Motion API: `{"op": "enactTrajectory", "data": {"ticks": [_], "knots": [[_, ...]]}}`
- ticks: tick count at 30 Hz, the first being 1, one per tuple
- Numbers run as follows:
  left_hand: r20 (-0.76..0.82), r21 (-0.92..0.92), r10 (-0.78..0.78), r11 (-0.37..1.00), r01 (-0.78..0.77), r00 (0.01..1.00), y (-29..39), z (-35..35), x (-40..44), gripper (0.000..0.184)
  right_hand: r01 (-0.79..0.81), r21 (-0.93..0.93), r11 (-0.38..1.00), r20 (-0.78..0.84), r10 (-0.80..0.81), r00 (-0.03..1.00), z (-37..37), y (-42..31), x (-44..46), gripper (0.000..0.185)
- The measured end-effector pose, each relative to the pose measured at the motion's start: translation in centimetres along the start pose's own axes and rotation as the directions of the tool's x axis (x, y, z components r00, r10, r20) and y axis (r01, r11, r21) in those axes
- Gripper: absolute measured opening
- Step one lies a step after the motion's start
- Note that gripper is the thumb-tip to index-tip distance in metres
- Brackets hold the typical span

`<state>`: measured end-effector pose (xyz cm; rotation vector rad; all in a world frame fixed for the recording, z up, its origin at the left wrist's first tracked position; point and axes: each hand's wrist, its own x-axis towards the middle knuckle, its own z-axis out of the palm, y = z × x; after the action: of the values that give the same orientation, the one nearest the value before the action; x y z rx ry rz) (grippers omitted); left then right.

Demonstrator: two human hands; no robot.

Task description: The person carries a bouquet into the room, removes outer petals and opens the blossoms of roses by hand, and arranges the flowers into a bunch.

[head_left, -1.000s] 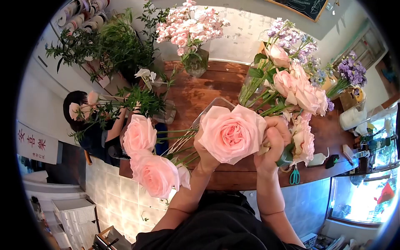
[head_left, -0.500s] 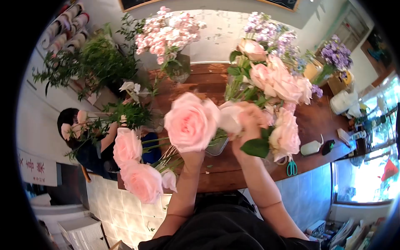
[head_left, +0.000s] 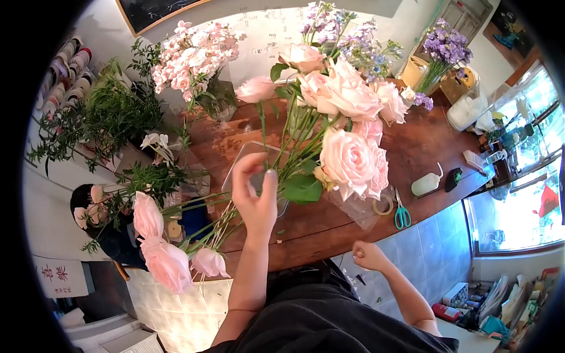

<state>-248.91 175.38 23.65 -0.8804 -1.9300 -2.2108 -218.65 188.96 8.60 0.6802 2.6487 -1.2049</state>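
My left hand (head_left: 256, 191) is raised over the table with its thumb and index finger curled around the stem of a pale pink rose (head_left: 256, 89). Just right of those fingers, stems slant up to a cluster of pink roses (head_left: 350, 156) with green leaves. Behind the hand is a clear glass container (head_left: 247, 150), partly covered. To the left, several large pink roses (head_left: 168, 265) lean past the table edge, their stems crossing beside my wrist. My right hand (head_left: 371, 256) is in front of the table edge, fingers curled in, with nothing visible in it.
Green-handled scissors (head_left: 402, 216), a tape roll (head_left: 382, 205) and a white squeeze bottle (head_left: 426, 185) are on the wooden table (head_left: 329, 235). Small pink blooms (head_left: 194, 59), purple flowers (head_left: 447, 44) and greenery (head_left: 118, 112) stand around it. A person (head_left: 106, 235) is at the left.
My right hand has left the rose cluster and dropped to the table's front edge. The rose before my left hand now stands farther up, its stem showing. The whole view has shifted.
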Motion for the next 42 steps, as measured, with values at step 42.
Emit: {"op": "enactTrajectory", "data": {"ticks": [42], "knots": [[0.230,-0.701,-0.110,0.670,0.243,0.967,2.0,-1.7,-2.1,0.020,0.588,-0.199,0.784,-0.752,-0.507,0.421,-7.3,-26.2,8.8,0.014]]}}
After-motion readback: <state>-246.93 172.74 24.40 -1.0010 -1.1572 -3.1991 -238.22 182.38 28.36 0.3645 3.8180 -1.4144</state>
